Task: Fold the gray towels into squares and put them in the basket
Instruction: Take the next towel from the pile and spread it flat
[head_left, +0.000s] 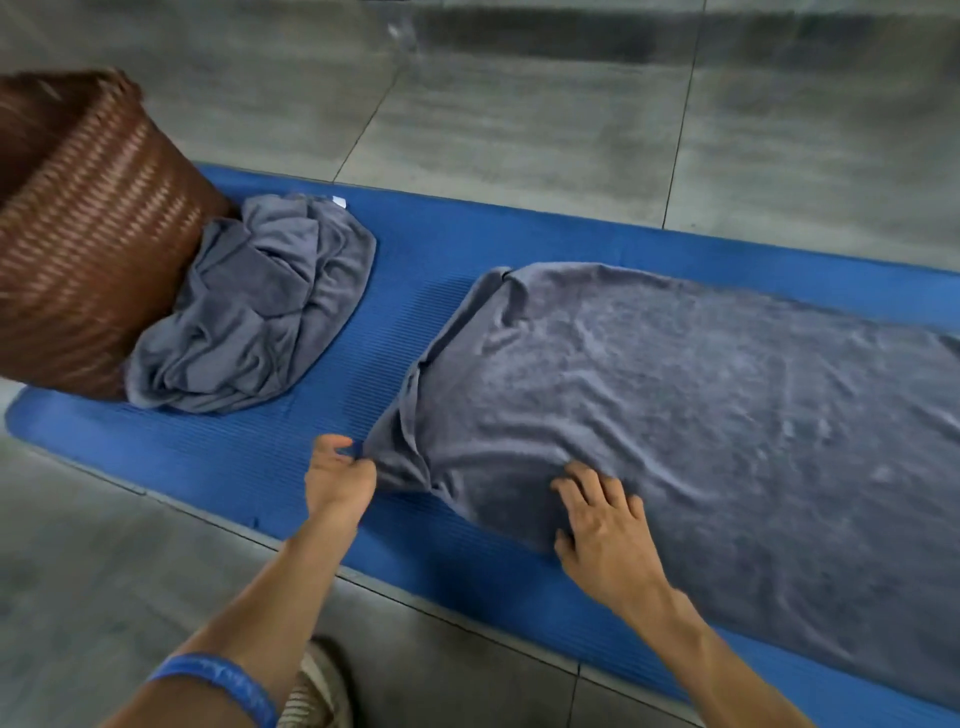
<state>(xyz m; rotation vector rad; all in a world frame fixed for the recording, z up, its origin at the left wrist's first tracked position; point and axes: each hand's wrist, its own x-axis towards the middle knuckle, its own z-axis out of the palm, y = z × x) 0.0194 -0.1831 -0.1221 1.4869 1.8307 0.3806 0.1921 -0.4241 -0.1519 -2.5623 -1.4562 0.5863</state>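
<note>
Pinching the near corner of the spread gray towel (701, 415) with my left hand (337, 475), I have the thumb and fingers curled round a small fold of its cloth. My right hand (602, 530) lies flat on the same towel just to the right of that corner, fingers straight and a little apart, pressing the near edge down. This towel stretches away from my right fingers along the blue mat (332, 374), rumpled near my left hand and smoother farther off. Beyond my left fingers, well apart from them, a second gray towel (249, 306) sits in a crumpled heap on the mat. It leans against the side of the brown woven basket (88, 239), which stands at the mat's far left end. A blue wristband (223, 680) circles my left forearm.
</note>
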